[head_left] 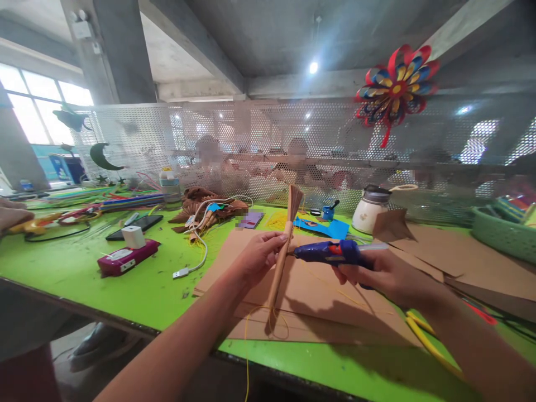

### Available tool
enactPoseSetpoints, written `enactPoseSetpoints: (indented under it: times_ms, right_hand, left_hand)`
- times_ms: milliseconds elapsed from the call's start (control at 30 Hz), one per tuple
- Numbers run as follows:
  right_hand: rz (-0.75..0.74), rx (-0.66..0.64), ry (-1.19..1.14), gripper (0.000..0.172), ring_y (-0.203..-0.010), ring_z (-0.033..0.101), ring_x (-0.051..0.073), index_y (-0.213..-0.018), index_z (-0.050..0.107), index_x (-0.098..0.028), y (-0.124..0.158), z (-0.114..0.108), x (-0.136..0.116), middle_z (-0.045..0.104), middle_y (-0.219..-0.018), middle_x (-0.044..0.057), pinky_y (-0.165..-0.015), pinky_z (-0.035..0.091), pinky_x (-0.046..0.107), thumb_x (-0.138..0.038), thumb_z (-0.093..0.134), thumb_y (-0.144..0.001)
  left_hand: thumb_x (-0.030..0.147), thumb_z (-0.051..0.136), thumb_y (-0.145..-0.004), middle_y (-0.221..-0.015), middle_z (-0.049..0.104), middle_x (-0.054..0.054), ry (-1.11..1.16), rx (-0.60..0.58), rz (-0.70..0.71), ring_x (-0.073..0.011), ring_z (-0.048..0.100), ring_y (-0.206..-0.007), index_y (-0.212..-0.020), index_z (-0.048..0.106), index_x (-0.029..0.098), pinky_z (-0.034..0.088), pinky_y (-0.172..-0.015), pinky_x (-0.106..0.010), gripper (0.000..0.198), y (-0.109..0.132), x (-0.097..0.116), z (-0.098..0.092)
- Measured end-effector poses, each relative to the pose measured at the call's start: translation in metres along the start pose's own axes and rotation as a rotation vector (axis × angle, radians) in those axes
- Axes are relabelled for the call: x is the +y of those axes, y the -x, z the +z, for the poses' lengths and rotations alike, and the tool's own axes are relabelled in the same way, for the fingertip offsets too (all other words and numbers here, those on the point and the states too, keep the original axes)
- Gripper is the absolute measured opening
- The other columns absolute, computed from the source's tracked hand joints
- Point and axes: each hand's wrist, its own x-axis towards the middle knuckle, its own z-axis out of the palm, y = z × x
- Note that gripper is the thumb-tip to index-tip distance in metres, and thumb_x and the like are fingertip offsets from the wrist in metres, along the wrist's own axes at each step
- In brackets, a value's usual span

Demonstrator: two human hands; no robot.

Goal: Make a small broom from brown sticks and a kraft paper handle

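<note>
My left hand (263,258) pinches the middle of a long folded brown paper piece (278,279), whose pleated end fans out at the top. A blue glue gun (329,253) is gripped in my right hand (377,273), its nozzle at the paper piece just right of my left fingers. Whether the nozzle touches the paper is unclear. Beneath both hands lie stacked brown paper sheets (335,312). A thin yellow string (247,357) loops around the lower end of the paper piece and hangs past the table edge.
On the green table (167,301) are a maroon power strip (128,257), a white cable (203,257), brown pleated pieces (201,206), a blue jar (329,214), a white jug (368,212) and a green basket (498,234). Another person's hand (14,215) shows far left. A perforated screen (251,128) stands behind.
</note>
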Motion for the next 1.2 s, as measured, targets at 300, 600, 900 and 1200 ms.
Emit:
enactPoseSetpoints:
  times_ms: [300, 600, 900, 1200]
  right_hand:
    - [-0.017, -0.102, 0.015, 0.030, -0.051, 0.037, 0.008, -0.076, 0.061, -0.017, 0.001, 0.000, 0.001, 0.047, -0.061, -0.002, -0.045, 0.027, 0.023, -0.042, 0.049, -0.087]
    - [-0.013, -0.016, -0.062, 0.030, -0.054, 0.043, 0.009, -0.072, 0.061, -0.017, 0.000, 0.003, -0.004, 0.055, -0.065, 0.001, -0.048, 0.035, 0.024, -0.042, 0.050, -0.086]
    - [0.026, 0.173, -0.029, 0.028, -0.064, 0.056, 0.014, -0.077, 0.062, -0.015, -0.005, 0.004, 0.004, 0.062, -0.071, 0.005, -0.059, 0.045, 0.028, -0.040, 0.052, -0.085]
    - [0.008, 0.291, 0.047, 0.030, -0.063, 0.059, 0.016, -0.071, 0.063, -0.017, -0.008, 0.006, 0.009, 0.064, -0.067, 0.005, -0.057, 0.048, 0.029, -0.042, 0.053, -0.083]
  left_hand:
    - [0.025, 0.072, -0.067, -0.067, 0.057, -0.001, 0.021, 0.040, -0.002, -0.0051, 0.047, -0.057, -0.076, 0.067, 0.010, 0.032, -0.052, -0.017, 0.018, -0.001, -0.001, -0.001]
    - [0.030, 0.074, -0.064, -0.070, 0.059, -0.003, -0.019, 0.051, -0.012, -0.0075, 0.050, -0.059, -0.078, 0.067, 0.011, 0.033, -0.052, -0.019, 0.025, -0.002, -0.002, -0.003]
    - [0.031, 0.072, -0.067, -0.063, 0.052, 0.001, -0.046, -0.013, -0.015, -0.0041, 0.040, -0.051, -0.075, 0.065, 0.011, 0.023, -0.046, -0.019, 0.023, 0.000, -0.002, -0.002]
    - [0.028, 0.074, -0.063, -0.063, 0.055, 0.000, -0.031, 0.012, -0.044, -0.0066, 0.046, -0.055, -0.076, 0.065, 0.010, 0.030, -0.050, -0.020, 0.023, 0.003, 0.002, 0.004]
